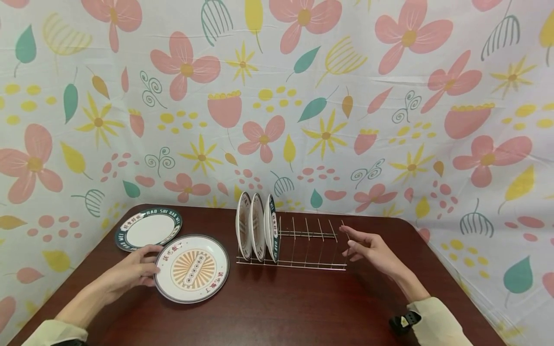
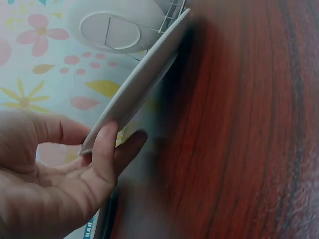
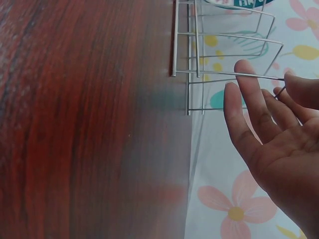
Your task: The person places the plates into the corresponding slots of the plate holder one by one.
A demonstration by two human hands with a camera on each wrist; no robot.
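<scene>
Over the worktop (image 1: 281, 307), my left hand (image 1: 132, 270) pinching a tilted plate (image 1: 192, 269), outstretched right hand (image 1: 372, 251) pinching the wire rack (image 1: 303, 266)

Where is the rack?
In the head view, the rack is at lower centre, between the plate in the left hand and the right hand at its right end.

Bright, even light across the head view, floral cloth (image 1: 277, 108) crisp! Left wrist: hazy, dark shadow beside the plate (image 2: 140, 79) at one o'clock. Right wrist: tabletop (image 3: 84, 124) glinting at ten o'clock.
</scene>
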